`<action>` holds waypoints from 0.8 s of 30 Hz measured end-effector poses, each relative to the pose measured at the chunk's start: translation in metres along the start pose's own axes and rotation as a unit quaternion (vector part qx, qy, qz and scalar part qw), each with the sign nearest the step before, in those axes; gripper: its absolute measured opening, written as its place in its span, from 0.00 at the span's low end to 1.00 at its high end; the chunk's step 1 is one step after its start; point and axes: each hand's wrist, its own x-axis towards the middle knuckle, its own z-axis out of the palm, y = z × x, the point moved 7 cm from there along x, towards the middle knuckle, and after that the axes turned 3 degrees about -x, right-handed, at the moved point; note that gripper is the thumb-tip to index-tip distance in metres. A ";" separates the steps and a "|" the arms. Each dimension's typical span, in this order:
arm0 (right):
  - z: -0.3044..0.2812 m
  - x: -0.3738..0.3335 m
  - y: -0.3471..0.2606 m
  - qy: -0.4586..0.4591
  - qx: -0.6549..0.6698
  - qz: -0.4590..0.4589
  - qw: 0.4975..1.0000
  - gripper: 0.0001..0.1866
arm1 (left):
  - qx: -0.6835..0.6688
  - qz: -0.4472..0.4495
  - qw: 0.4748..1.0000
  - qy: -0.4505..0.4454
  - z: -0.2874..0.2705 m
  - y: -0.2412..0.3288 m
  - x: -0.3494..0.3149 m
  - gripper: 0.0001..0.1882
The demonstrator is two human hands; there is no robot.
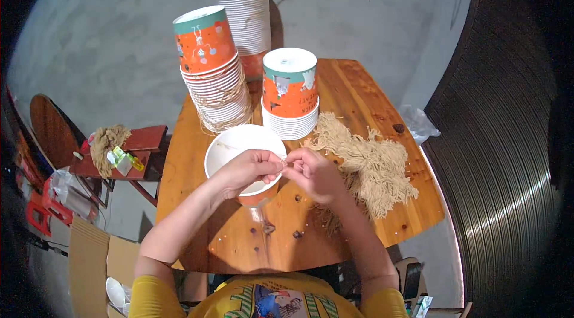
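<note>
My left hand (248, 170) and my right hand (315, 173) meet over the rim of an open paper cup (233, 141), white inside and orange outside. Both pinch a thin beige string (286, 163) between their fingertips at the cup's right edge. The cup rests on the wooden table (359, 88) in front of me. A heap of beige string pieces (371, 162) lies just right of my right hand.
Three stacks of upside-down orange paper cups stand behind: a tall leaning one (215, 70), a short one (290, 94) and a wrapped one (246, 10). A red stool (146, 138) with more string is at left. A cardboard box (95, 255) sits lower left.
</note>
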 end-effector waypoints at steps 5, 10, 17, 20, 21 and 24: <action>0.000 -0.003 -0.014 0.039 -0.088 -0.055 0.994 0.09 | -0.008 0.008 1.000 -0.002 -0.001 -0.002 0.000 0.05; 0.019 -0.013 -0.007 0.028 -0.027 0.056 0.998 0.08 | -0.089 -0.070 0.993 0.016 -0.001 -0.005 -0.002 0.05; 0.024 -0.008 -0.003 0.041 0.024 0.038 0.998 0.07 | -0.164 -0.097 0.981 -0.034 -0.006 -0.009 0.004 0.05; 0.015 -0.009 0.004 0.020 0.058 0.100 0.993 0.06 | -0.136 -0.067 0.988 -0.007 -0.003 -0.002 0.001 0.08; 0.005 -0.013 0.009 0.034 0.082 0.146 0.985 0.06 | -0.109 -0.051 0.993 0.022 0.001 0.001 0.002 0.09; 0.020 -0.029 0.059 0.133 0.128 0.004 0.983 0.11 | 0.156 0.054 0.983 0.074 -0.002 0.000 0.016 0.08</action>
